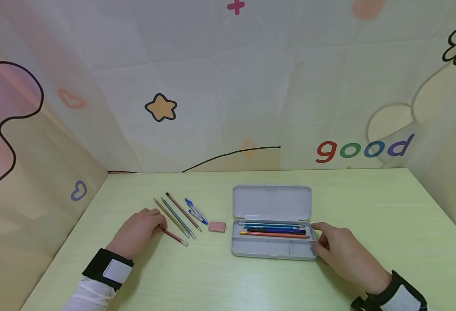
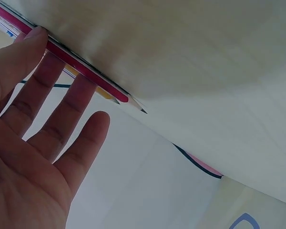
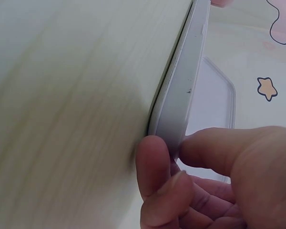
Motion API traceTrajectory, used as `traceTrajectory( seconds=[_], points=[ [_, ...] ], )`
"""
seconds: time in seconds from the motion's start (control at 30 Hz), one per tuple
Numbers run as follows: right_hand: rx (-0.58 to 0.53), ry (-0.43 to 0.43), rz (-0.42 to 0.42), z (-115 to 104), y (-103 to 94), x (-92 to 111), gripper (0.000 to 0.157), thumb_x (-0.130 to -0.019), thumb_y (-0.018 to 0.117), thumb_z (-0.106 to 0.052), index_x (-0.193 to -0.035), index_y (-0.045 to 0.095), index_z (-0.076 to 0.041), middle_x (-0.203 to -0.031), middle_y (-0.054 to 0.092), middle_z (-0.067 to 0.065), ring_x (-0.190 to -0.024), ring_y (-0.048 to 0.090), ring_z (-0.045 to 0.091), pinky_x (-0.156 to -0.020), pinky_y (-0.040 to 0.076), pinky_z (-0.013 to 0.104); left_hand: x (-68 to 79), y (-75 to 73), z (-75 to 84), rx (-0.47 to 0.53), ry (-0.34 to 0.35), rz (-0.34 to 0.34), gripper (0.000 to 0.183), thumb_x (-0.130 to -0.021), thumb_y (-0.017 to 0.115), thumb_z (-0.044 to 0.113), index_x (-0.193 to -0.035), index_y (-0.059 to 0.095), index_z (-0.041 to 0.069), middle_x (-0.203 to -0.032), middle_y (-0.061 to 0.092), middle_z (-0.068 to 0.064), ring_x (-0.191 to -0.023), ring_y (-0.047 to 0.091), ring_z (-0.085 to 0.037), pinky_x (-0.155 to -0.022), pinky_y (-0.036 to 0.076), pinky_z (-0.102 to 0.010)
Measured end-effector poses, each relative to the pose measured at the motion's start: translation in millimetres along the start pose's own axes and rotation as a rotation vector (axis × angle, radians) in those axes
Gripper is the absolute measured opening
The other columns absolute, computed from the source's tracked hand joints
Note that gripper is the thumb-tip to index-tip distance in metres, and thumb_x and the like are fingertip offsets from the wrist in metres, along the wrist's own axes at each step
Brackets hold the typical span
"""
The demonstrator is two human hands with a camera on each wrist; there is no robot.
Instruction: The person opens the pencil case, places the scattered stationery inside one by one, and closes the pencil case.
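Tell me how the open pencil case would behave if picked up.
The pencil case would probably keep its shape, since its walls look straight and rigid. Its lid, folded open, may swing if the case is lifted. The orange pencil inside would likely slide or rattle, as it lies unstrapped in the compartment.

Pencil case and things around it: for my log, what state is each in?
Pencil case: open, lid back
Stored writing tools: inside case
Red pencil: pinched, sharpened
Three loose pencils: outside case
Eraser: flat, outside case
Blue-and-silver item: outside case
Left hand: pinching red pencil
Right hand: gripping case
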State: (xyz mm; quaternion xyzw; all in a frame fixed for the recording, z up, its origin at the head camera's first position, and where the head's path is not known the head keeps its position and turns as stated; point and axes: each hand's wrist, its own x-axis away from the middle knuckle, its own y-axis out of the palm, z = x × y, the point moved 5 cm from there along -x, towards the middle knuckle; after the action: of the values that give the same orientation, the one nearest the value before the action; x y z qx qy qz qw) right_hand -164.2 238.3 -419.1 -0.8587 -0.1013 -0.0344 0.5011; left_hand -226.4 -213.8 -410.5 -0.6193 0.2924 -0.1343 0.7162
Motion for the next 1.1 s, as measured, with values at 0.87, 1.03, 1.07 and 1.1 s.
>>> traceTrajectory(
  seconds=[0.87,1.03,1.07,1.1],
  points=[
    [-0.002,-0.009,-0.002,-1,-1.1,1,0.053,-0.092,0.070,-0.020,-0.137,0.053,0.002,-0.077,0.056,-0.001,-0.066,0.050,0.013,-0.054,0.045,0.025,3.7,-16.2,6.7,-0.023,-0.053,-0.009,0.017,-0.086,0.074,0.008,-0.088,0.068,0.023,-0.091,0.061,0.011,-0.085,0.054,-0.015,-0.074,0.048,-0.035],
    [-0.003,-0.005,-0.004,-1,-0.8,0,0.053,-0.092,0.070,-0.020,-0.137,0.052,0.002,-0.077,0.057,-0.001,-0.066,0.051,0.013,-0.054,0.045,0.025,1.7,-20.7,12.3,-0.024,-0.059,-0.004,0.015,-0.087,0.075,0.010,-0.090,0.068,0.023,-0.091,0.062,0.011,-0.086,0.053,-0.014,-0.075,0.048,-0.034],
    [-0.003,-0.003,-0.005,-1,-0.8,0,0.053,-0.092,0.070,-0.020,-0.137,0.052,0.002,-0.077,0.057,-0.001,-0.066,0.051,0.013,-0.054,0.045,0.025,1.0,-21.9,14.1,-0.026,-0.059,-0.003,0.014,-0.087,0.075,0.011,-0.090,0.068,0.023,-0.091,0.062,0.011,-0.086,0.053,-0.014,-0.075,0.048,-0.034],
    [-0.004,0.000,-0.007,-1,-0.7,0,0.054,-0.092,0.070,-0.020,-0.138,0.052,0.002,-0.077,0.057,-0.001,-0.066,0.051,0.013,-0.054,0.045,0.025,0.2,-23.2,16.1,-0.027,-0.057,-0.002,0.014,-0.086,0.075,0.011,-0.090,0.068,0.023,-0.091,0.062,0.011,-0.085,0.053,-0.014,-0.075,0.048,-0.033]
  ],
)
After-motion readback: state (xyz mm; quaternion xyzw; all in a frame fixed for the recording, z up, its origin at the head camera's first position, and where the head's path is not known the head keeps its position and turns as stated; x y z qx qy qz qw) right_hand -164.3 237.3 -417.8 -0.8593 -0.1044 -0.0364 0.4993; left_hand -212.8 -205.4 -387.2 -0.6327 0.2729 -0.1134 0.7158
